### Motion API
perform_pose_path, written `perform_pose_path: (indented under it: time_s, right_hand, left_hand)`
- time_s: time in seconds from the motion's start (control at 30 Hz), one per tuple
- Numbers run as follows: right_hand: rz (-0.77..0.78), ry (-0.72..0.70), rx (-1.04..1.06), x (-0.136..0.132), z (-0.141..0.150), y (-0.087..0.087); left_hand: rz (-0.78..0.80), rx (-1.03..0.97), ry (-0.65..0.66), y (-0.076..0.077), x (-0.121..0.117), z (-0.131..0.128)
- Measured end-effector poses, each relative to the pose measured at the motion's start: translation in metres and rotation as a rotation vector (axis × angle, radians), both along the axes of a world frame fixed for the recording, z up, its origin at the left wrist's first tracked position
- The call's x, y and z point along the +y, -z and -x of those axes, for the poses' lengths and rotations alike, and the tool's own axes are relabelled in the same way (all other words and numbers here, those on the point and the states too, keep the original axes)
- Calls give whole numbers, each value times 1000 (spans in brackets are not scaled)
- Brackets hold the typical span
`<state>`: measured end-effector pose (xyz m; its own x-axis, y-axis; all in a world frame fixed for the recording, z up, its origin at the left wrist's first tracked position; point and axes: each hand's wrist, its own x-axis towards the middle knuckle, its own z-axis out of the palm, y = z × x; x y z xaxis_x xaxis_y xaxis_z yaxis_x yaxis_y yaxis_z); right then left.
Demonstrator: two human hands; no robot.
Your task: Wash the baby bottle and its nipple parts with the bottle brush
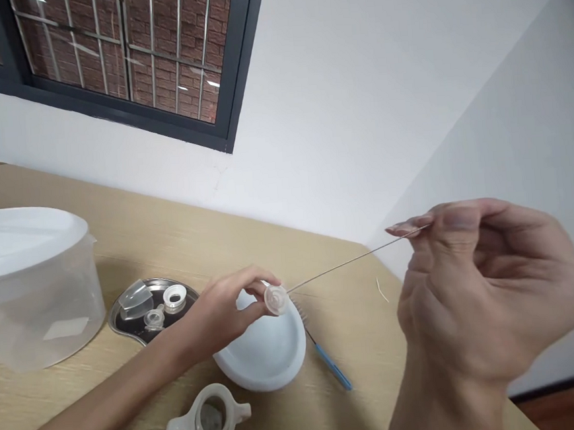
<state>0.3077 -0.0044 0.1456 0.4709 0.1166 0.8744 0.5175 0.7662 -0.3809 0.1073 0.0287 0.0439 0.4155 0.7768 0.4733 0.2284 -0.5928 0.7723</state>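
Over a white bowl (263,356), my left hand (229,305) pinches a small round translucent plastic piece (276,300) between thumb and fingers. My right hand (470,273), raised at the right, pinches the end of a thin wire-like rod (355,259). The rod runs left and down to the translucent piece; whether its tip is inside cannot be made out. A bottle brush with a blue handle (333,366) lies beside the bowl, its bristles partly hidden. In front of the bowl stands a white two-handled cup-like part (214,419).
A metal tray (145,339) holds a clear cap (135,300), a white ring (175,298) and a small clear part (154,318). A large translucent lidded tub (36,307) stands at the left. A thin pale strip (382,289) lies near the table's right edge. Behind are a wall and barred window.
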Motion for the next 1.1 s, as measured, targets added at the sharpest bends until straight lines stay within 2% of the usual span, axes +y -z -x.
perform_pose_path:
  time_s: [0.17,0.37,0.63,1.1]
  right_hand:
    - [16,-3,-37,-1,9,2]
    - [-26,16,-29,-2,9,0]
    - [92,-27,-60,-8,22,4]
    - [143,1,-101,-16,23,3]
  left_hand:
    - [-109,-6,-6,4,1,0]
    - [-45,-41,3,5,4,-1]
    - [-36,-43,16,7,5,-3]
    - [-5,-56,14,3,4,-3]
